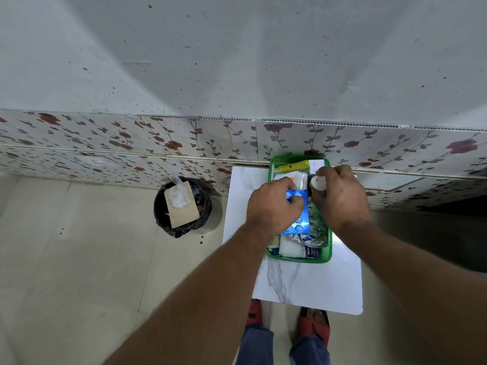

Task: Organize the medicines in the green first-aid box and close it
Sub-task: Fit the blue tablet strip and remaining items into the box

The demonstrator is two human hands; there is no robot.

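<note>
Far left on my feed I see a black bin [183, 206] on the floor, with a piece of cardboard [181, 206] and clear plastic sticking out of it. Next comes the white table [308, 283], well apart from the bin, set against the flowered wall tiles. The green first-aid box [328, 248] sits open on the table's far half, packed with medicines. Over it, my left hand [274, 204] pinches a blue pill strip [297, 219] that lies on top of the contents. Cotton swabs [295, 179] show just beyond that hand. My right hand [342, 196] is clenched around a small bottle with a white cap [317, 183], inside the box's right side.
</note>
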